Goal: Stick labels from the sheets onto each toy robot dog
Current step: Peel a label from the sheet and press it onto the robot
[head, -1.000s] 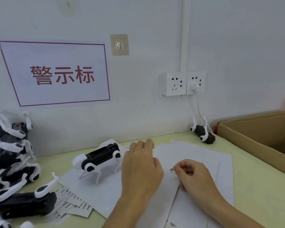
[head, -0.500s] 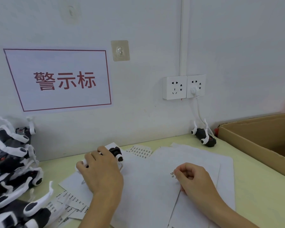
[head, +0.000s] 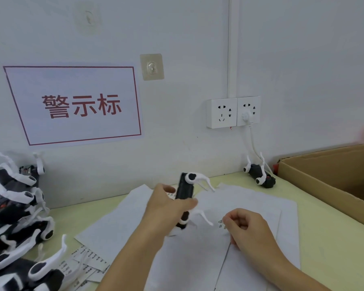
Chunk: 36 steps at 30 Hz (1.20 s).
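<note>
On green table (head: 324, 238) | white sheets (head: 250, 198) (overlapping) | wall sockets (head: 232, 112)

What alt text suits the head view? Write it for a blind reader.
A left hand holds a black-and-white plastic toy robot dog upright above white paper sheets, while the right hand pinches a small printed label beside it. More toy dogs are piled at left.
</note>
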{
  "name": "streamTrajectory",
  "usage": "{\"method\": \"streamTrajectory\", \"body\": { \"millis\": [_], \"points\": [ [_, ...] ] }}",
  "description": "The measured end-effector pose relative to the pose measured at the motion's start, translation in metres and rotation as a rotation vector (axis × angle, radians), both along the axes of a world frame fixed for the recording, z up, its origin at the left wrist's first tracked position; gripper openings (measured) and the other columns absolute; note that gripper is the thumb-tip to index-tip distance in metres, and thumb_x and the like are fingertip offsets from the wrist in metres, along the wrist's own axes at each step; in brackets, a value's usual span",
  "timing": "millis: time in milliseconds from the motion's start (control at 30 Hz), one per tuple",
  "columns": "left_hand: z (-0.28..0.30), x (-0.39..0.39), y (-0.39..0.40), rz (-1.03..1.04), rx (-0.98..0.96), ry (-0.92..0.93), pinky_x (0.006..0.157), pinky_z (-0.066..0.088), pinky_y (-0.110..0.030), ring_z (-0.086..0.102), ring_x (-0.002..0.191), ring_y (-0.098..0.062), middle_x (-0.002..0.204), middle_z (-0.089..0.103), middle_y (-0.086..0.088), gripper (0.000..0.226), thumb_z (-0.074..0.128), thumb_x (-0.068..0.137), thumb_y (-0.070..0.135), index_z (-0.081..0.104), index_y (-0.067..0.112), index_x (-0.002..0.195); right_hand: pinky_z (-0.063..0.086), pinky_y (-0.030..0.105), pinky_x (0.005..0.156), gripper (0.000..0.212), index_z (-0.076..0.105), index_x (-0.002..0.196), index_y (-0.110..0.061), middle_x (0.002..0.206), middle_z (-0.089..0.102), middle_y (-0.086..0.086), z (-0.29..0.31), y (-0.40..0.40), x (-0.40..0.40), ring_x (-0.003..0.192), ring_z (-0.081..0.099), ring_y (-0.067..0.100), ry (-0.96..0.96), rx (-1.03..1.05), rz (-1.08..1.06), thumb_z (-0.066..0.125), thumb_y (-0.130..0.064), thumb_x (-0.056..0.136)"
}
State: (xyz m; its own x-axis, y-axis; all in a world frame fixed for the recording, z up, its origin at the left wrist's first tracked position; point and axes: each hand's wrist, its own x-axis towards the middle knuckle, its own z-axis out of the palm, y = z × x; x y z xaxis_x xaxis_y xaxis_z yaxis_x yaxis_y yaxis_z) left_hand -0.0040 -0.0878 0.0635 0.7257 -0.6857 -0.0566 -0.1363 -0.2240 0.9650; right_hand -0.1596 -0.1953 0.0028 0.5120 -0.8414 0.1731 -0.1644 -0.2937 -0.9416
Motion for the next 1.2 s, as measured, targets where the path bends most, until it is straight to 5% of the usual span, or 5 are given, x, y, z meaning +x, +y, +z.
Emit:
{"method": "streamTrajectory", "body": {
  "millis": [133, 333, 567, 733, 1200],
  "points": [
    [-0.029, -0.017, -0.011, -0.164, -0.090, 0.245, 0.075, 0.054, -0.037, 0.071, 0.087, -0.023, 0.104, 0.072, -0.007, 0.053, 0.080, 0.081, 0.026, 0.053, 0.041, 0.124, 0.043, 0.021, 0.050, 0.021, 0.070, 0.077, -0.014, 0.053, 0.063, -0.006, 0.001, -0.003, 0.000, 0.045, 0.052, 0.006, -0.023, 0.029, -0.014, 0.061, -0.010, 0.096],
    [-0.047, -0.026, -0.013, -0.341, -0.351, 0.476, 0.061, 0.053, -0.031, 0.066, 0.070, -0.023, 0.090, 0.067, -0.010, 0.062, 0.074, 0.070, 0.016, 0.063, 0.042, 0.125, 0.043, 0.030, 0.058, 0.023, 0.066, 0.077, -0.015, 0.051, 0.058, -0.006, -0.001, -0.006, 0.001, 0.047, 0.050, 0.009, -0.016, 0.014, -0.021, 0.058, -0.012, 0.098],
    [-0.058, -0.014, -0.009, -0.412, -0.386, 0.480, 0.063, 0.052, -0.036, 0.064, 0.071, -0.032, 0.091, 0.064, -0.017, 0.071, 0.080, 0.071, 0.016, 0.056, 0.047, 0.130, 0.037, 0.033, 0.058, 0.029, 0.063, 0.069, -0.020, 0.053, 0.054, -0.005, 0.000, 0.001, -0.003, 0.053, 0.045, 0.014, -0.093, -0.008, 0.074, 0.058, -0.011, 0.096],
    [-0.061, -0.013, -0.009, -0.469, -0.362, 0.431, 0.076, 0.056, -0.036, 0.070, 0.088, -0.030, 0.111, 0.071, -0.023, 0.073, 0.084, 0.070, 0.021, 0.056, 0.052, 0.130, 0.037, 0.017, 0.057, 0.025, 0.061, 0.071, -0.020, 0.068, 0.057, 0.000, 0.000, 0.010, -0.004, 0.062, 0.048, 0.011, -0.111, -0.282, 0.054, 0.063, -0.004, 0.091],
    [-0.058, -0.016, -0.010, -0.547, -0.362, 0.312, 0.075, 0.056, -0.030, 0.069, 0.092, -0.023, 0.120, 0.068, -0.022, 0.066, 0.074, 0.080, 0.017, 0.057, 0.059, 0.128, 0.037, 0.020, 0.091, 0.003, 0.061, 0.084, -0.021, 0.099, 0.046, -0.003, 0.006, 0.012, -0.006, 0.103, 0.050, 0.017, -0.136, -0.595, -0.003, 0.061, -0.020, 0.082]
  ]
}}
